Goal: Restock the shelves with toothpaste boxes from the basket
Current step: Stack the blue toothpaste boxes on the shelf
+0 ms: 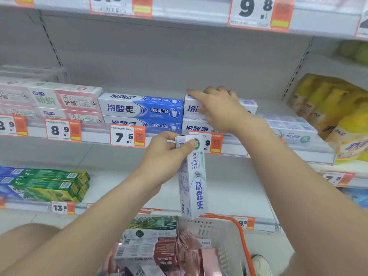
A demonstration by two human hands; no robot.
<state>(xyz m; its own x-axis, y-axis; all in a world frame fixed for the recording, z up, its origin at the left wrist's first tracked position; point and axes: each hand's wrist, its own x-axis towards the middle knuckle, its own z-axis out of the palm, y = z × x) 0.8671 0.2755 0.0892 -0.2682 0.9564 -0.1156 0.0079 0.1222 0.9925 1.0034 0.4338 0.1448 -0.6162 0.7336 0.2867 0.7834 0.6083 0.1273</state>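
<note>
Many mixed cardboard boxes (151, 246) remain in the near white plastic basket (219, 234) with its orange rim, so restocking looks well short of finished. Just above it, the left hand (165, 154) pinches a white-and-green toothpaste box (194, 186) by its top end, held upright. Farther off, the right hand (221, 108) curls fingers and thumb over the top white stacked box (248, 105) on the partly filled white metal shelf (95, 136).

冷酸灵 marks the blue toothpaste boxes (140, 108), 专研抗敏 runs down the upright white box (194, 180), 7.5 tag (127, 136) at centre, 8.9 tag (62, 129) at 9 o'clock, 9.8 tag (258, 10) at 1 o'clock
</note>
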